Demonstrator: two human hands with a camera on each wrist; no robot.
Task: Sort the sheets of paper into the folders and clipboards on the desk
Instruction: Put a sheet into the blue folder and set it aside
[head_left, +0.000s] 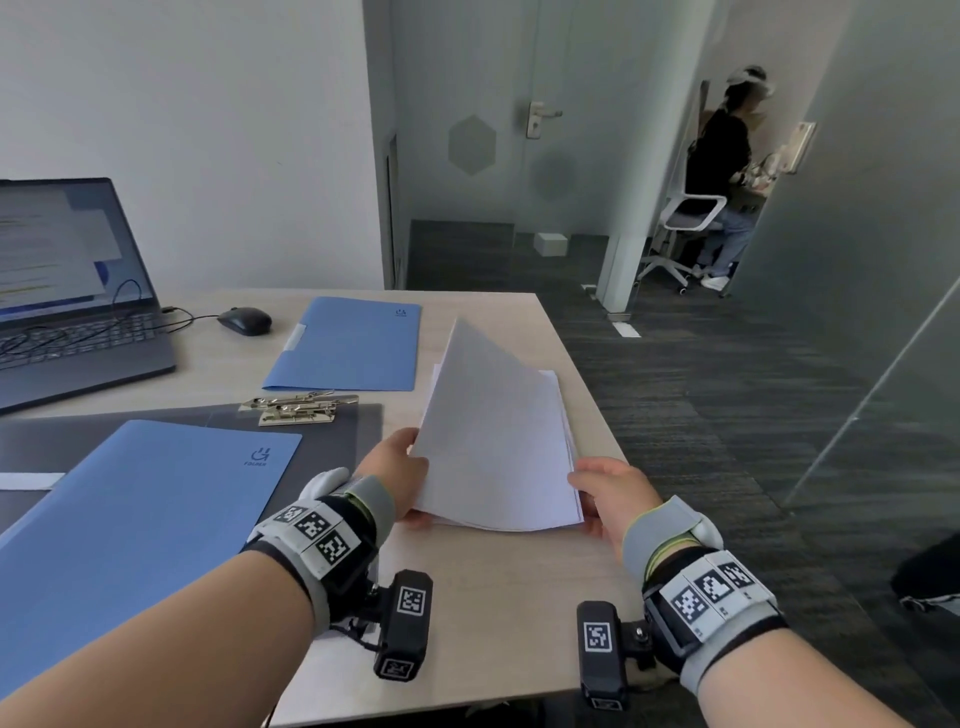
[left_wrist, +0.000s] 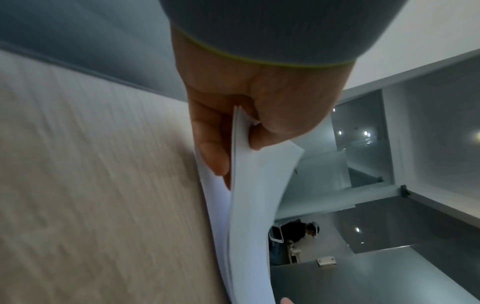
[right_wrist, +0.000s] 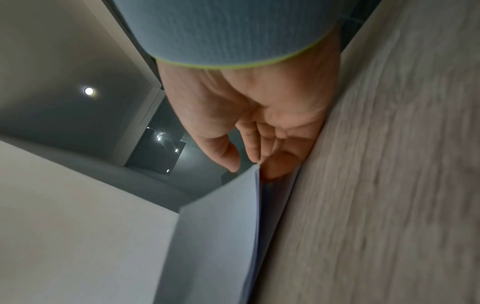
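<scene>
An open dark-grey laptop (head_left: 67, 306) is set at the far left of the pale wood-grain counter (head_left: 498, 613); a black computer mouse (head_left: 244, 320) is placed just right of it.

The desk (head_left: 498, 597) is pale wood-grain laminate, matt, its streaked grain plain in both wrist views. The sheets of paper (head_left: 493, 441) are thin, white and matt. At 11 o'clock from them lies a blue folder (head_left: 353, 348) with a dull card-like face; at 9 o'clock a second blue folder (head_left: 135, 525) looks the same. The clipboard clips (head_left: 296, 408) are shiny metal on a smooth grey semi-translucent clipboard (head_left: 358, 431). The mouse (head_left: 244, 320) is dark, smooth plastic.
</scene>
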